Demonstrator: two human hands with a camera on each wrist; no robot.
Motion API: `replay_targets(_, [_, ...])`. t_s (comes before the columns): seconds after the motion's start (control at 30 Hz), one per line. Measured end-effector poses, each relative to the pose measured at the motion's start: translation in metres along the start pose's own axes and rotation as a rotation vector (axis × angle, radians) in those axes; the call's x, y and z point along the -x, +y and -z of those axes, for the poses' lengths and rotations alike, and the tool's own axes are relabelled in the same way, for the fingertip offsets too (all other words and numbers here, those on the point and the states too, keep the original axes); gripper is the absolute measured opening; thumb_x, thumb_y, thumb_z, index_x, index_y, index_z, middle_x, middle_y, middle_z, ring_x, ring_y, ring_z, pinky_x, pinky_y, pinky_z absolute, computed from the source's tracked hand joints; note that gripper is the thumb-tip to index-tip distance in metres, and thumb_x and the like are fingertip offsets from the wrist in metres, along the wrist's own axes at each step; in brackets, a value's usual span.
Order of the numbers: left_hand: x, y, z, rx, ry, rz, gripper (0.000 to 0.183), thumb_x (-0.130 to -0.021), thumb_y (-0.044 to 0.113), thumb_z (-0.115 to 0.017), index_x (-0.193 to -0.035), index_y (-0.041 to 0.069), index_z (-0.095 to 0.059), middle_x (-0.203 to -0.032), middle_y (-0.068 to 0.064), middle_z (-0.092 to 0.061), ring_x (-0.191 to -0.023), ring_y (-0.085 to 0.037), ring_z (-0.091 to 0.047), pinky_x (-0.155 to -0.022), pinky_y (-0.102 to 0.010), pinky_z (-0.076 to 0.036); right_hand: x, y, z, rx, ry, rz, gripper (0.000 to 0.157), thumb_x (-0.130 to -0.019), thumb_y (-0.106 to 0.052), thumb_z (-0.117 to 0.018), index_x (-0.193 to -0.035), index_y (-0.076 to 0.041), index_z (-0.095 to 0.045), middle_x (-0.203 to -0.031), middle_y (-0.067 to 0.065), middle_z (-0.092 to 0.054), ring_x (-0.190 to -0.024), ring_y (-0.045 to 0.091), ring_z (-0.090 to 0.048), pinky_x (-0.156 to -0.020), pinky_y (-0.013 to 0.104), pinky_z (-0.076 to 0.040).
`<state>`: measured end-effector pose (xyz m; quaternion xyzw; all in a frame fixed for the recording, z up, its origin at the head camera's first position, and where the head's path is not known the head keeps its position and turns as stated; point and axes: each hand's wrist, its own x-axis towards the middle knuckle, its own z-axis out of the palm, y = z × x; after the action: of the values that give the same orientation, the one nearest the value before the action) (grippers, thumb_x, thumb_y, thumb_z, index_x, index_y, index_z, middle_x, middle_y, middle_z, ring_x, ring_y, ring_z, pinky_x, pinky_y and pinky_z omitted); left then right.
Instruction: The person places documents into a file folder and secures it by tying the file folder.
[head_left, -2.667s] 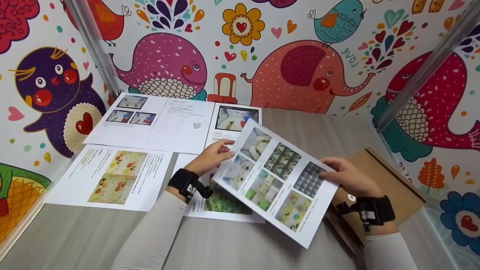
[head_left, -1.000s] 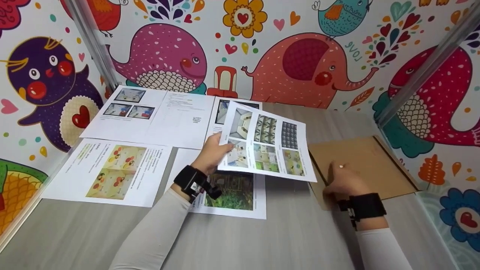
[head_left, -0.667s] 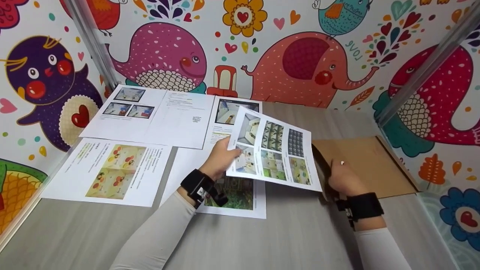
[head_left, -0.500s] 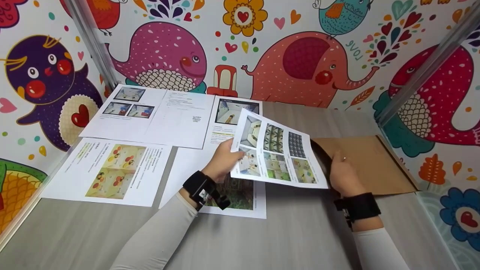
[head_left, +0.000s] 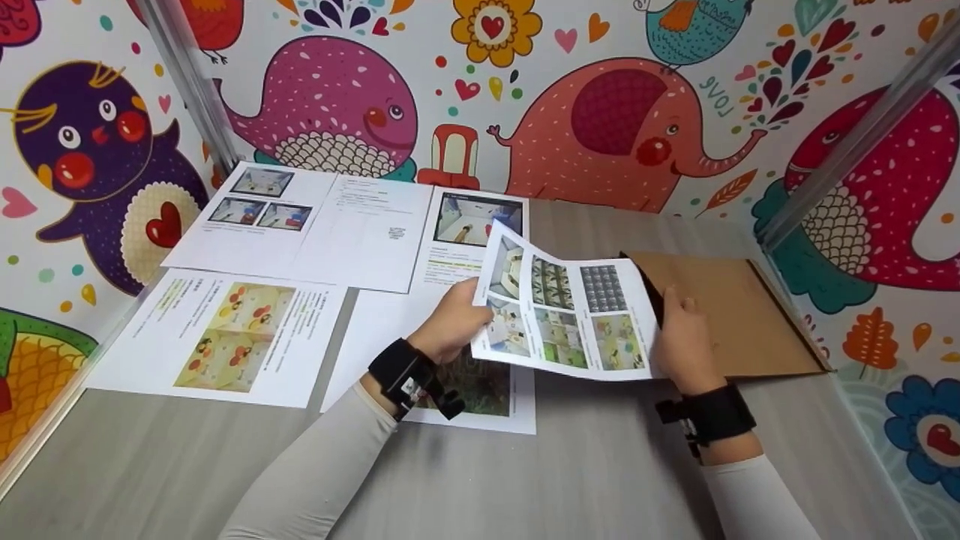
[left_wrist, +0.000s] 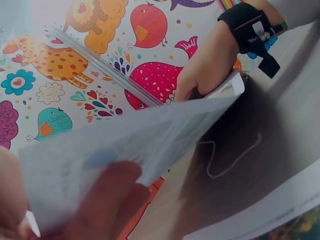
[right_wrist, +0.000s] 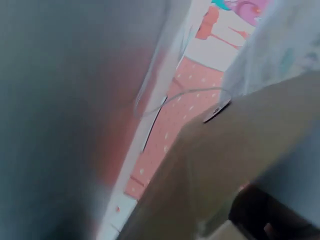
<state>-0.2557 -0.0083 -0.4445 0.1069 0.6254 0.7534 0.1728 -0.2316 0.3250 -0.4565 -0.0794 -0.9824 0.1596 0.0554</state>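
White and bowed, the printed sheet of six photos (head_left: 559, 319) hangs above the grey wood-grain table (head_left: 585, 472), its left edge pinched by the left hand (head_left: 454, 322), thumb on top. Its right edge reaches the right hand (head_left: 686, 345), which grips the raised left edge of the brown kraft string-tie envelope (head_left: 757, 322), fingertips mostly hidden. Other printed pages (head_left: 375, 247) lie flat beyond.

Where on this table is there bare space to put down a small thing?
Bare tabletop: between left sleeve and right sleeve; near left, below the yellow-photo printout; along the back wall, right of the screenshot printout and beyond the kraft envelope. Crowded: back left and around the six-photo printout.
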Motion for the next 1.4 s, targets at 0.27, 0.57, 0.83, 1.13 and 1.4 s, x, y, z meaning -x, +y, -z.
replay_targets(0.27, [0.013,0.026,-0.003,0.009,-0.011,-0.063,0.071,-0.081,-0.017,-0.030,-0.150,-0.003,-0.034,-0.140,-0.030,-0.052,-0.120,-0.042,-0.061,-0.088,-0.043,-0.059,0.001,-0.001,0.006,-0.181,0.098,0.113,0.056,-0.091,0.010,-0.035,-0.147,0.009,-0.039,-0.149,0.034,-0.041,-0.141,0.051,-0.036,-0.116,0.062,-0.031])
replay_targets(0.57, [0.018,0.033,-0.015,0.093,-0.051,-0.111,0.074,-0.081,-0.017,-0.028,-0.153,-0.001,-0.027,-0.146,-0.030,-0.046,-0.129,-0.044,-0.054,-0.096,-0.044,-0.056,0.005,-0.011,0.003,-0.225,0.079,0.120,0.057,-0.090,0.010,-0.035,-0.147,0.010,-0.038,-0.150,0.033,-0.041,-0.143,0.050,-0.034,-0.116,0.062,-0.030])
replay_targets(0.83, [0.006,0.014,-0.025,0.154,-0.044,-0.070,0.075,-0.083,-0.016,-0.031,-0.155,0.002,-0.023,-0.147,-0.029,-0.045,-0.127,-0.045,-0.056,-0.094,-0.046,-0.057,0.006,-0.016,-0.001,-0.219,0.111,0.097,0.057,-0.091,0.011,-0.034,-0.148,0.008,-0.039,-0.150,0.032,-0.043,-0.143,0.049,-0.035,-0.115,0.062,-0.032])
replay_targets(1.13, [-0.021,-0.005,-0.058,0.213,-0.030,-0.040,0.074,-0.083,-0.019,-0.033,-0.154,0.003,-0.026,-0.145,-0.033,-0.046,-0.124,-0.050,-0.056,-0.089,-0.051,-0.058,0.003,-0.015,-0.003,-0.197,0.133,0.110,0.059,-0.088,0.013,-0.037,-0.146,0.009,-0.041,-0.148,0.033,-0.044,-0.141,0.051,-0.036,-0.116,0.062,-0.031])
replay_targets(1.4, [-0.041,-0.021,-0.092,0.122,0.022,-0.021,0.069,-0.079,-0.020,-0.036,-0.146,-0.002,-0.035,-0.139,-0.029,-0.053,-0.118,-0.038,-0.062,-0.087,-0.042,-0.060,0.005,-0.018,-0.001,-0.195,0.133,0.093,0.056,-0.091,0.010,-0.032,-0.147,0.008,-0.041,-0.148,0.033,-0.043,-0.142,0.050,-0.036,-0.116,0.061,-0.031])
